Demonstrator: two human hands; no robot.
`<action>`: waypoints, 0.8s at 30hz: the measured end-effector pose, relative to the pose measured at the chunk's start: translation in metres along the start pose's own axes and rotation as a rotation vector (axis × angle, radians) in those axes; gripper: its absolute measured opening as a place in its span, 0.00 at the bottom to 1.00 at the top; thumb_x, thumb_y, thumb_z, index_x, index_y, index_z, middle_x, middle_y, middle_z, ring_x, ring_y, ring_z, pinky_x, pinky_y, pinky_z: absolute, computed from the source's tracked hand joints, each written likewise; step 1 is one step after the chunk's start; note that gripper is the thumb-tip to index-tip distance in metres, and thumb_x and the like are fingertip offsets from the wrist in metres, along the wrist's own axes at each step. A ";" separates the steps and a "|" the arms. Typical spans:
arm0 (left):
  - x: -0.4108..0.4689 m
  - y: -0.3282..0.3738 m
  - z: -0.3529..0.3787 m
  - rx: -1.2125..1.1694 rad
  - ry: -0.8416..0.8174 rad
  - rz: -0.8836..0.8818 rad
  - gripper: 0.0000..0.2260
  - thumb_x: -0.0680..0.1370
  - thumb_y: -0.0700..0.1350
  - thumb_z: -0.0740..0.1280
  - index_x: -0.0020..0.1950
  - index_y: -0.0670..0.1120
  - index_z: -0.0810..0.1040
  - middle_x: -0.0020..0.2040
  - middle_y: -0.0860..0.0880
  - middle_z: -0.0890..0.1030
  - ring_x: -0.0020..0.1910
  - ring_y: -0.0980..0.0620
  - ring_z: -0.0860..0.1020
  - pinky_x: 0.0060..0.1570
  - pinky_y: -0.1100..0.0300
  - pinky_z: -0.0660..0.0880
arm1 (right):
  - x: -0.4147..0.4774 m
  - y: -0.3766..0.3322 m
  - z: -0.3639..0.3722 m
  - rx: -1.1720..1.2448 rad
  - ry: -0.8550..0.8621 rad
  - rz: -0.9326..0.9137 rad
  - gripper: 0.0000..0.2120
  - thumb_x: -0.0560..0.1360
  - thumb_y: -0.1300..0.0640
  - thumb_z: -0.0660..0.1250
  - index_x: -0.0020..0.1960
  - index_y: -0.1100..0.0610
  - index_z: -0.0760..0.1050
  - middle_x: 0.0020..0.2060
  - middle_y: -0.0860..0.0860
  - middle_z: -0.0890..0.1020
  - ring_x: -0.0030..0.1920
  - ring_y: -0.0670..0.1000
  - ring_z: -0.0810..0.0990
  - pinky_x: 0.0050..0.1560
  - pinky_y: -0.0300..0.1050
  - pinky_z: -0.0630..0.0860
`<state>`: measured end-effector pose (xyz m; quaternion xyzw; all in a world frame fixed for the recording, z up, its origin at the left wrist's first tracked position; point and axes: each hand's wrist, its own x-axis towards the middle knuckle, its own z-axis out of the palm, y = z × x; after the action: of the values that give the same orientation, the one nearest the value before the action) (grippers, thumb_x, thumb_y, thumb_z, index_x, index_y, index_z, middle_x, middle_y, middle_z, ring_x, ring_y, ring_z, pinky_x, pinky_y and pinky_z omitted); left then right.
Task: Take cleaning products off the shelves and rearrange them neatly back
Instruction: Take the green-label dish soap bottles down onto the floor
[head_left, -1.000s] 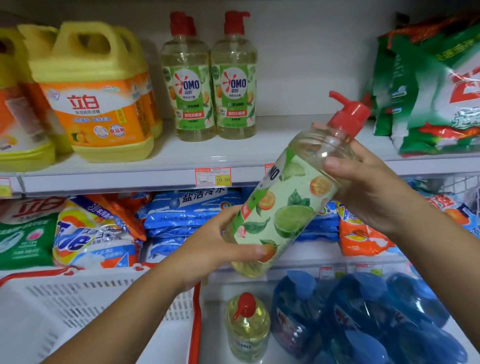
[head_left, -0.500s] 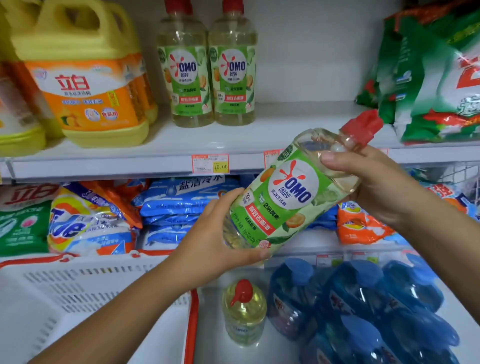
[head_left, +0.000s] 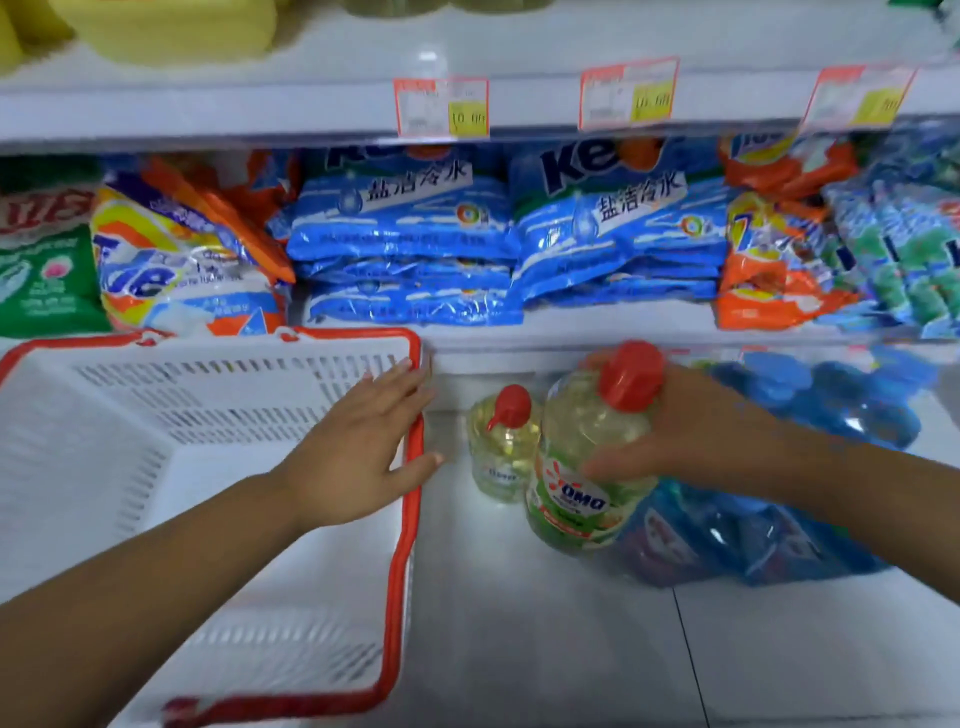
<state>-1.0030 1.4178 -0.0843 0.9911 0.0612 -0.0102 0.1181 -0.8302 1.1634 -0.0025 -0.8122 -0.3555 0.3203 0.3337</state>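
- The left hand (head_left: 358, 452) has let go of the bottle and now lies spread flat on the red rim of the white slotted plastic basket (head_left: 410, 519).
- The right hand (head_left: 691, 441) alone grips the clear red-capped OMO bottle of yellow liquid (head_left: 582, 483), which has come down upright onto the bottom shelf (head_left: 519, 623).
- It sits just beside the matching red-capped bottle (head_left: 501, 452), so restocking looks underway.
- Blue refill pouches (head_left: 831, 415) crowd behind.
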 end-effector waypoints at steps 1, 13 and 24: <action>0.001 0.000 0.002 0.007 0.002 -0.003 0.35 0.77 0.66 0.53 0.75 0.43 0.67 0.78 0.45 0.62 0.78 0.45 0.59 0.75 0.43 0.59 | 0.002 0.012 0.014 -0.029 0.013 0.028 0.33 0.57 0.47 0.83 0.59 0.43 0.76 0.50 0.40 0.84 0.51 0.38 0.82 0.57 0.42 0.78; 0.003 -0.003 0.013 0.003 0.053 0.017 0.34 0.76 0.64 0.53 0.75 0.45 0.68 0.79 0.47 0.61 0.79 0.49 0.54 0.77 0.50 0.53 | 0.007 0.096 0.103 0.299 0.096 0.044 0.33 0.59 0.60 0.83 0.58 0.43 0.74 0.51 0.45 0.82 0.52 0.46 0.82 0.57 0.46 0.80; 0.040 0.005 -0.046 0.075 0.304 0.071 0.30 0.77 0.64 0.59 0.71 0.47 0.72 0.71 0.45 0.71 0.70 0.42 0.66 0.70 0.47 0.65 | 0.022 0.002 -0.006 -0.163 -0.362 0.123 0.32 0.68 0.51 0.78 0.67 0.40 0.67 0.59 0.37 0.78 0.59 0.41 0.78 0.58 0.34 0.75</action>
<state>-0.9629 1.4284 -0.0398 0.9864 0.0429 0.1420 0.0708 -0.8130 1.1777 -0.0073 -0.7860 -0.3842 0.4508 0.1774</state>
